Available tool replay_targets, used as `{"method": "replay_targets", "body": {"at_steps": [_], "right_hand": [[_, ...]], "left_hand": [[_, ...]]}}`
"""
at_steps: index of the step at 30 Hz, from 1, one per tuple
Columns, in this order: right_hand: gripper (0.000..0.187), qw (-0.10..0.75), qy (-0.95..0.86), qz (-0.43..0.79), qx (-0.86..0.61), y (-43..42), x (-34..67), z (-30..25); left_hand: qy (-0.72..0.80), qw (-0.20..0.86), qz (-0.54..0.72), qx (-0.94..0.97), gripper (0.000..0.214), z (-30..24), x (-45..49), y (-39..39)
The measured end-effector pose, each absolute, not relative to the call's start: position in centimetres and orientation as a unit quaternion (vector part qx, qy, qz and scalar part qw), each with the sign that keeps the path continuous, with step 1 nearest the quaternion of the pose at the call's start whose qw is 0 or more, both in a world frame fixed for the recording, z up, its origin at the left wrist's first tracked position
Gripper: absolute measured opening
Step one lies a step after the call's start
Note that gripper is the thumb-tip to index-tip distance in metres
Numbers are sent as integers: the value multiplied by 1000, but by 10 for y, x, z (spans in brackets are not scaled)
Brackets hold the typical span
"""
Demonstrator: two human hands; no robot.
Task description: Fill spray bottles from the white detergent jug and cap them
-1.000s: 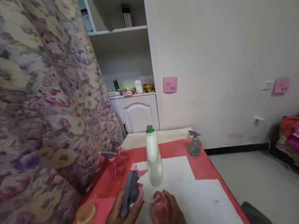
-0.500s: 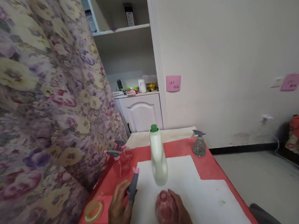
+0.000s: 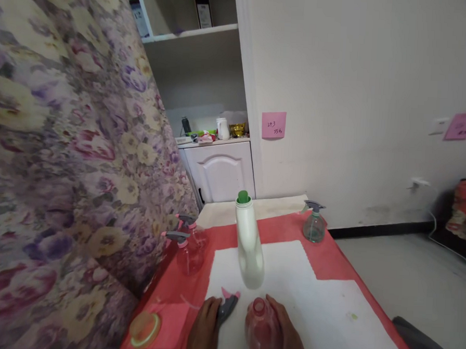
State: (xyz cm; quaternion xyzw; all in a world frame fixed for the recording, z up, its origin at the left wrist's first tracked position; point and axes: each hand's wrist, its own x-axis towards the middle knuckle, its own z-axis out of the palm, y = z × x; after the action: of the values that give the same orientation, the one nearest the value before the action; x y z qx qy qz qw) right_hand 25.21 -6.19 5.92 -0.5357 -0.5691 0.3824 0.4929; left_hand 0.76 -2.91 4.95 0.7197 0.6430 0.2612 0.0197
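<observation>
My left hand (image 3: 205,326) is closed on a grey and pink spray nozzle (image 3: 228,305), whose thin clear tube sticks out to the left. Just to its right, my right hand (image 3: 287,336) wraps round the side of a pink see-through spray bottle (image 3: 259,327) with an uncovered neck. The nozzle is apart from this bottle. Beyond them, a tall pale-green bottle (image 3: 249,243) with a green piece in its mouth stands on the white sheet (image 3: 319,309).
Two pink spray bottles (image 3: 189,258) with nozzles stand at the left of the red-covered table (image 3: 330,252). A greenish spray bottle (image 3: 314,228) is at the back right. A round lid-like thing (image 3: 144,330) lies front left, beside the floral curtain (image 3: 79,187).
My left hand has moved right and turned the nozzle, so its pink tip now points toward the bottle and its tube shows. My right hand keeps hold of the pink bottle.
</observation>
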Motion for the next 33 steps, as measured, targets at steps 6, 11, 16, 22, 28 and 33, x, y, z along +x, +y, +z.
{"method": "replay_targets", "body": {"at_steps": [6, 11, 16, 22, 28, 33], "right_hand": [[72, 484, -548, 380, -566, -63, 247, 57], [70, 495, -553, 360, -566, -63, 244, 59], [74, 511, -561, 359, -544, -63, 247, 60], [61, 515, -547, 385, -536, -62, 246, 59], [63, 535, -549, 386, -513, -61, 254, 69], [65, 579, -537, 393, -472, -48, 277, 77]], "left_hand": [[630, -5, 272, 727, 41, 34, 3, -27], [611, -31, 306, 730, 37, 29, 1, -26], [588, -65, 329, 736, 33, 24, -2, -22], [554, -140, 331, 751, 30, 16, -6, -16], [512, -194, 320, 773, 30, 17, -12, -13], [505, -188, 325, 777, 31, 8, -20, -6]]}}
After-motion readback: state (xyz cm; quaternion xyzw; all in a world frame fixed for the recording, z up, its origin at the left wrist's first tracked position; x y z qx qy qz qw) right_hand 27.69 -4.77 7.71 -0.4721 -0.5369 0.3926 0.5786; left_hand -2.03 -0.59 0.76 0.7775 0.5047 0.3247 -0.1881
